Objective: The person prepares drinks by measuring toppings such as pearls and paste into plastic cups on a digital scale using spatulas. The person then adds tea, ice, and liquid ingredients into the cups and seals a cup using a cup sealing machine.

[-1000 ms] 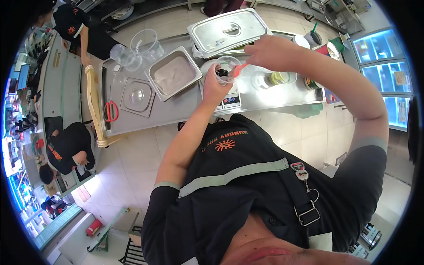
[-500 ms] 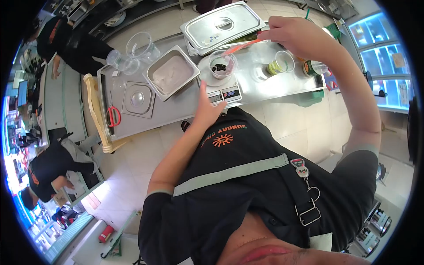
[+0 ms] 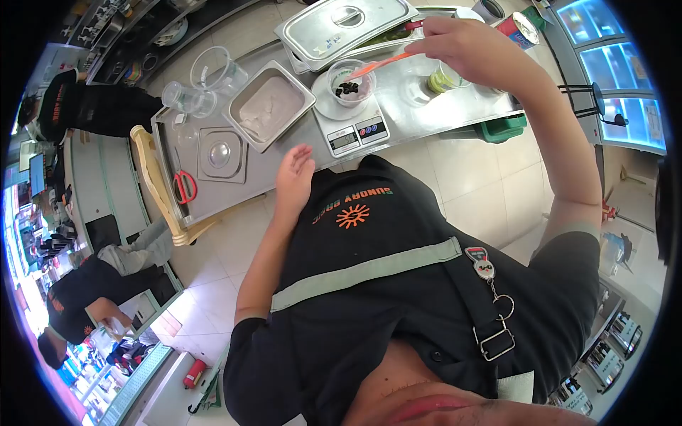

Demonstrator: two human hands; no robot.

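My right hand [image 3: 458,50] is closed around the handle of an orange spatula [image 3: 383,64]. The spatula's blade reaches over the rim of a clear plastic cup [image 3: 353,99], which has dark pieces and something pale inside. That cup stands on a white kitchen scale [image 3: 359,131]; its display is too small to read. My left hand [image 3: 295,174] is off the scale, by the table's front edge, fingers loosely bent and holding nothing. Left of the scale sits a steel pan [image 3: 272,106] of pale greyish-purple paste.
Behind the scale a steel lid [image 3: 344,28] partly covers a pan. Another cup [image 3: 444,79] with green contents stands right. Clear containers [image 3: 217,71], a small steel lid [image 3: 220,156] and red-handled scissors [image 3: 185,187] lie left. Two other people work at the left.
My left hand has drawn back from beside the scale toward the front left. My right hand still holds the spatula at the cup. The view has shifted slightly.
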